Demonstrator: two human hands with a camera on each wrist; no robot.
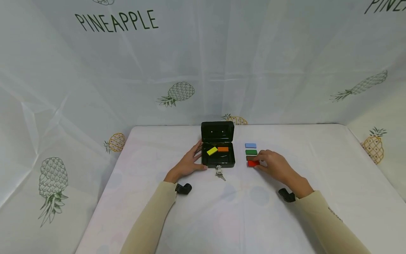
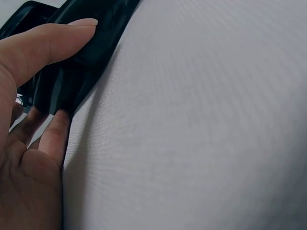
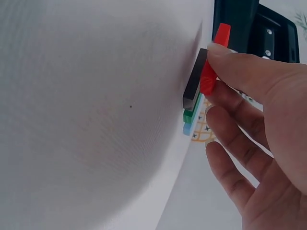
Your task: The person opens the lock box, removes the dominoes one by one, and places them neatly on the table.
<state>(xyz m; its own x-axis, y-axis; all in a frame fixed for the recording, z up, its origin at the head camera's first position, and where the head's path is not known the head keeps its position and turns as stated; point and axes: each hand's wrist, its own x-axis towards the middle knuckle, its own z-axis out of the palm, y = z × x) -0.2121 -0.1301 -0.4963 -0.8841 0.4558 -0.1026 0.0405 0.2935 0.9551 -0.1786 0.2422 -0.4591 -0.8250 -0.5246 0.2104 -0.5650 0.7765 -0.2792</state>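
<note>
Sm. red rect. block (image 1: 252, 164), pinched, R of blk box (image 1: 227, 164), box upright, lid (image 1: 217, 136) up at back

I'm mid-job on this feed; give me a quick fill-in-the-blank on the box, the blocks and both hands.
1. Inside the black box, the yellow block lies beside the ____.
2. The ____ touches the black box.
3. The right hand pinches the ____.
4. On the table, the green block lies between the dark block and the ____.

Missing words: orange block; left hand; red block; blue block.
</note>
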